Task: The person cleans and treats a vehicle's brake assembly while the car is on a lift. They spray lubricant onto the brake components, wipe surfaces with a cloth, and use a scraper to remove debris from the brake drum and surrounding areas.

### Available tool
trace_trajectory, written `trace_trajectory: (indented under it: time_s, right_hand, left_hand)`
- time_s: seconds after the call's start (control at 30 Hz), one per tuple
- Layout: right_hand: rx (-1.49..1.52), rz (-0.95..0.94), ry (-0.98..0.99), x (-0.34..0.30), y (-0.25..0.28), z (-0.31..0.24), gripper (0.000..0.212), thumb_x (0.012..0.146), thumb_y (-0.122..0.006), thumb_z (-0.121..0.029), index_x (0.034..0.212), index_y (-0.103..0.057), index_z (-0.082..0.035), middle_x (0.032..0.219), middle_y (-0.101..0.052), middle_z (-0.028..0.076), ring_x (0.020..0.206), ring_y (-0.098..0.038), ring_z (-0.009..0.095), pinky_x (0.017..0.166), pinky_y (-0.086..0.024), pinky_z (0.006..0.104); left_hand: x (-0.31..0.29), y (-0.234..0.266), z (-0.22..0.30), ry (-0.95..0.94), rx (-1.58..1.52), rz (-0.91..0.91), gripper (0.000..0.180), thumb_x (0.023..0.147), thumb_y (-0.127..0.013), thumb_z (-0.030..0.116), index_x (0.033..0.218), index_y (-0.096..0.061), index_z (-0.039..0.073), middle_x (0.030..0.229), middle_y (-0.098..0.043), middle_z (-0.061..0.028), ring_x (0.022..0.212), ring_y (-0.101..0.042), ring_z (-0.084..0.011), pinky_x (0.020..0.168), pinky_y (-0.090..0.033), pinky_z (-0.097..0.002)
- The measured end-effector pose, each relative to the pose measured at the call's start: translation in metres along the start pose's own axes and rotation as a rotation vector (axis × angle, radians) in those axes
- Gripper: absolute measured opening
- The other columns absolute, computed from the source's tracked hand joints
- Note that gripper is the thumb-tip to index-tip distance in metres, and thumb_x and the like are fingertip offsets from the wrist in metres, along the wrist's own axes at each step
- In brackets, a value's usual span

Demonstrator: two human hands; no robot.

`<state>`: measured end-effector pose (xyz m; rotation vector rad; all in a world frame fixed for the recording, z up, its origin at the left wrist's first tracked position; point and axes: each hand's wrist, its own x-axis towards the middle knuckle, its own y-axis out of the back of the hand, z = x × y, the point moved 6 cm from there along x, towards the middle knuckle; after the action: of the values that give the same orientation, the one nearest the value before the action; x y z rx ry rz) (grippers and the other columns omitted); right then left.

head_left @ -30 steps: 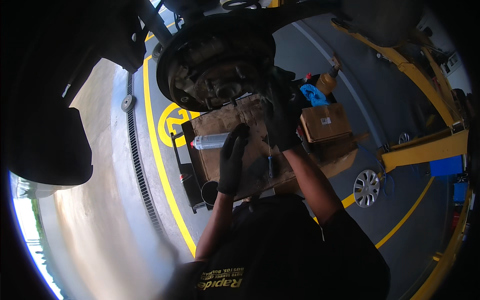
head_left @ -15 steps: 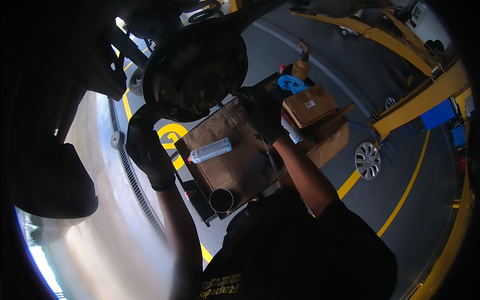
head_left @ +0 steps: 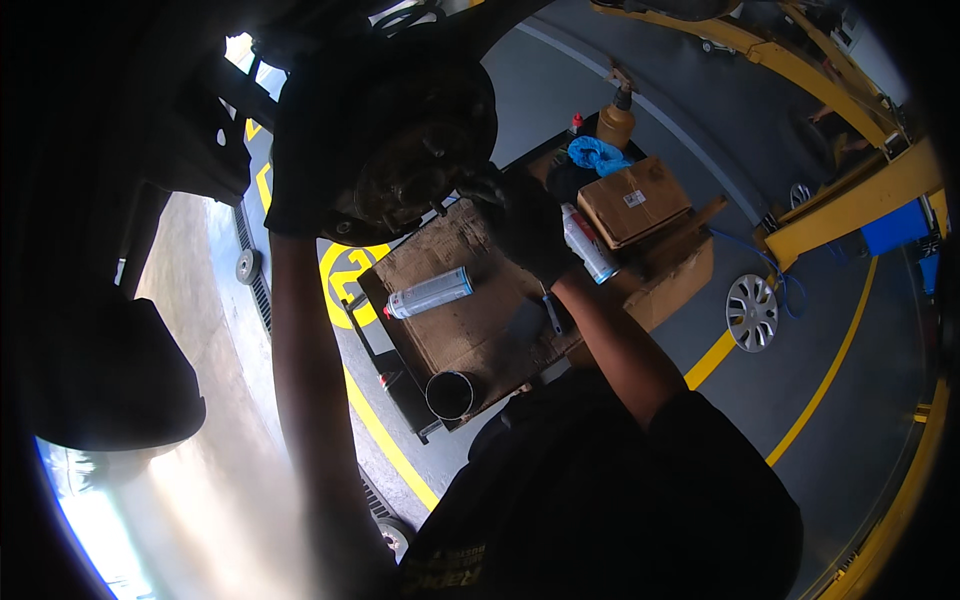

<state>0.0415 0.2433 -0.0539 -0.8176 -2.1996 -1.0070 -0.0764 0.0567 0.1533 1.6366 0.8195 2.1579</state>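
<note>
A dark round wheel hub with studs point(head_left: 415, 185) hangs at the upper middle, under a raised vehicle. My right hand point(head_left: 520, 225), in a black glove, is at the hub's right edge. Its fingers are curled together there, and whatever they hold is lost in shadow. My left forearm point(head_left: 310, 350) rises to the hub's lower left side, where the left hand disappears in the dark; its fingers are hidden. Below the hub, a spray can point(head_left: 430, 292) lies on a cardboard-covered tray point(head_left: 480, 345). A screwdriver-like tool point(head_left: 552, 313) rests near my right wrist.
Beside the tray's right part are a cardboard box point(head_left: 635, 200), another spray can point(head_left: 590, 243), a blue cloth or glove point(head_left: 598, 155) and a brown bottle point(head_left: 616, 122). A round can point(head_left: 450, 396) stands at the near edge. A wheel cover point(head_left: 751, 313) lies by yellow lift arms point(head_left: 850, 205).
My left hand has moved up from below the hub into the shadow at its left side. The right hand stays at the hub's right edge. The view has shifted slightly.
</note>
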Motion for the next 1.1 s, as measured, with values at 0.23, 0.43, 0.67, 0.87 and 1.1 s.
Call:
trace_trajectory:
  time_s: [0.23,0.43,0.67,0.87,1.1]
  right_hand:
    - [-0.292,-0.051,-0.022,-0.003,-0.022,0.021,0.042,0.098,-0.067,-0.019,0.136,-0.057,-0.004,0.105,-0.066,0.015,0.089,-0.068,0.031,0.069,-0.057,0.0456]
    - [0.074,-0.144,0.025,-0.026,-0.015,0.009,0.045,0.094,-0.07,-0.018,0.138,-0.06,-0.013,0.104,-0.068,0.014,0.082,-0.07,0.032,0.071,-0.058,0.048]
    - [-0.548,-0.033,0.118,0.021,-0.01,0.032,0.046,0.097,-0.065,-0.014,0.139,-0.053,-0.001,0.097,-0.061,0.012,0.076,-0.059,0.025,0.058,-0.052,0.0389]
    - [-0.101,-0.097,-0.004,-0.019,-0.03,0.002,0.042,0.099,-0.069,-0.024,0.135,-0.058,-0.004,0.101,-0.067,0.016,0.084,-0.071,0.032,0.068,-0.058,0.0455]
    - [-0.019,0.032,-0.164,-0.029,-0.037,0.011,0.041,0.098,-0.071,-0.021,0.137,-0.063,-0.009,0.099,-0.068,0.013,0.089,-0.07,0.034,0.075,-0.058,0.0447]
  left_hand:
    - [0.015,-0.031,-0.001,-0.042,-0.045,-0.038,0.035,0.099,-0.074,0.03,0.126,-0.074,0.008,0.129,-0.075,-0.0128,0.12,-0.072,-0.0306,0.106,-0.056,-0.0417]
    - [0.036,-0.033,0.01,0.12,-0.161,-0.007,0.033,0.099,-0.073,0.026,0.125,-0.074,0.006,0.131,-0.073,-0.015,0.123,-0.069,-0.0331,0.109,-0.053,-0.0436]
    - [0.015,-0.025,0.001,0.043,0.061,0.008,0.034,0.098,-0.075,0.029,0.125,-0.075,0.008,0.129,-0.075,-0.014,0.122,-0.071,-0.0323,0.108,-0.055,-0.0429]
    - [0.009,-0.026,0.0,-0.028,0.041,0.026,0.033,0.098,-0.075,0.025,0.125,-0.076,0.007,0.126,-0.076,-0.0138,0.119,-0.073,-0.0312,0.106,-0.056,-0.041]
    - [0.019,-0.025,0.006,-0.005,-0.101,0.085,0.03,0.098,-0.071,0.019,0.122,-0.075,0.003,0.122,-0.075,-0.0159,0.117,-0.071,-0.0307,0.103,-0.055,-0.0406]
